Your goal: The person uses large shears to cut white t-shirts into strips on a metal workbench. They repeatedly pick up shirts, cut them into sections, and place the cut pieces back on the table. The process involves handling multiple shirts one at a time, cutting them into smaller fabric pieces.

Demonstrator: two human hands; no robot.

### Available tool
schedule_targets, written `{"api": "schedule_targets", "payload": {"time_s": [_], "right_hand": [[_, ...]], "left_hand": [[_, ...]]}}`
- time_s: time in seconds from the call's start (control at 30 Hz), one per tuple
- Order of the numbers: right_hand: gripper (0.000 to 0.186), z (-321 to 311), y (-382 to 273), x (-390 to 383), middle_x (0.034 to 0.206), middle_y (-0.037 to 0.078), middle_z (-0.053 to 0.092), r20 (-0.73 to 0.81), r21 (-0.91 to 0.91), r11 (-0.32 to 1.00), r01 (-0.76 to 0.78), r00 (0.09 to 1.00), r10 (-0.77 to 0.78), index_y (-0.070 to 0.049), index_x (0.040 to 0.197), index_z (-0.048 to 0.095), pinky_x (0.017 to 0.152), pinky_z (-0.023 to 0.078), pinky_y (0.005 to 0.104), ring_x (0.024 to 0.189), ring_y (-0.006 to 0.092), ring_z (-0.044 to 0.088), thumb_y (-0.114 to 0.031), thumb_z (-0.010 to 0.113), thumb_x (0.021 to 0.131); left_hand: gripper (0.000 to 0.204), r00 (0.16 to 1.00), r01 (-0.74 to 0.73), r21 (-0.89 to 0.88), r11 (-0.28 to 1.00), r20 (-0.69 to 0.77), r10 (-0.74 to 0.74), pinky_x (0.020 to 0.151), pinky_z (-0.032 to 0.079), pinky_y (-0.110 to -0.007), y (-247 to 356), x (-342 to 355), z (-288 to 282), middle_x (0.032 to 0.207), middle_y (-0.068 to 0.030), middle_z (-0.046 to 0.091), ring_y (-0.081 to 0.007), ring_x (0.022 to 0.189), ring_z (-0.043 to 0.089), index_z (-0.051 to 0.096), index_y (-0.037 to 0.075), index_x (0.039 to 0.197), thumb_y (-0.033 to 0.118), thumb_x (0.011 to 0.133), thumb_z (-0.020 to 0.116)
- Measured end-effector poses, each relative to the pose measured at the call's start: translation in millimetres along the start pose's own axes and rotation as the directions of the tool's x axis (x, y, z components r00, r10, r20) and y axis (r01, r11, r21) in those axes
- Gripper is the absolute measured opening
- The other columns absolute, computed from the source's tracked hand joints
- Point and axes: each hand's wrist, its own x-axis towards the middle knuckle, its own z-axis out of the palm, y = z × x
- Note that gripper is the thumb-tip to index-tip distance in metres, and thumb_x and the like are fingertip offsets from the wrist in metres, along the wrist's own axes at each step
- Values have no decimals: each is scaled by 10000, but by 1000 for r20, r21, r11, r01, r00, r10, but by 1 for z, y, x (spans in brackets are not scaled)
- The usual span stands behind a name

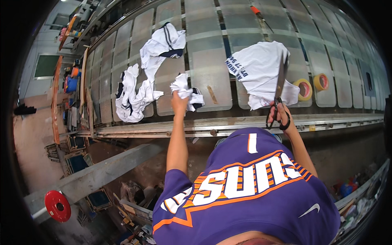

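My left hand (179, 102) is closed on a crumpled piece of white cloth (179, 83) with dark navy parts, low over the slatted table. A pair of scissors (279, 96) with black handles is gripped in my right hand (281, 114), its long blades pointing away from me. Beneath and beside the blades lies a spread white cloth (261, 69) with dark printing. To the left of my left hand rests a bunched white garment (134, 96), and behind it another white one (163, 43) with navy trim and stripes.
Two rolls of yellowish tape, a nearer one (304, 90) and a farther one (321, 81), stand right of the printed cloth. An orange-handled pointed tool (258, 13) lies at the back. A metal rail (228, 125) edges the table. A red disc (57, 206) is at lower left.
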Motion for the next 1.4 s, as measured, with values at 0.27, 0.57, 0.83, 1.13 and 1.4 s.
{"api": "schedule_targets", "payload": {"time_s": [0.27,0.57,0.83,1.13,1.4], "right_hand": [[525,-39,7,-71,785,36,513,-261,86,996,22,965,1,0,1185,501,633,467,256,670,127,570,-489,482,994],[436,-55,28,-113,847,12,497,-290,-92,990,110,948,-132,-5,1225,478,701,441,234,750,92,526,-342,593,973],[425,-56,40,-127,903,2,582,-425,-183,982,41,897,-116,-16,1243,485,727,446,217,813,73,544,-167,697,907],[461,-75,27,-130,877,0,553,-467,-221,975,-29,881,-80,13,1249,481,762,435,214,820,77,535,-130,715,879],[471,-59,25,-119,908,15,555,-486,-143,987,-80,874,0,25,1250,475,741,488,230,819,91,558,-150,717,885]], "left_hand": [[624,857,-480,-519,707,-449,253,988,383,-346,202,90,-44,1147,-163,490,-276,1077,506,430,2,1181,93,672,777],[642,786,-546,201,813,-213,581,897,430,-555,207,122,70,1298,-200,495,-394,1174,500,536,74,1210,385,718,806],[295,763,-646,98,757,58,644,847,427,-471,201,-11,151,1125,-83,598,-286,1101,547,650,142,1096,320,861,664],[417,888,-11,311,950,-435,153,870,461,-491,57,94,46,1179,-157,579,-355,1112,541,587,82,1201,277,842,673],[221,817,-325,-266,908,-562,128,739,488,-408,95,131,29,892,-150,659,-327,819,631,614,-4,975,210,920,617]]}}
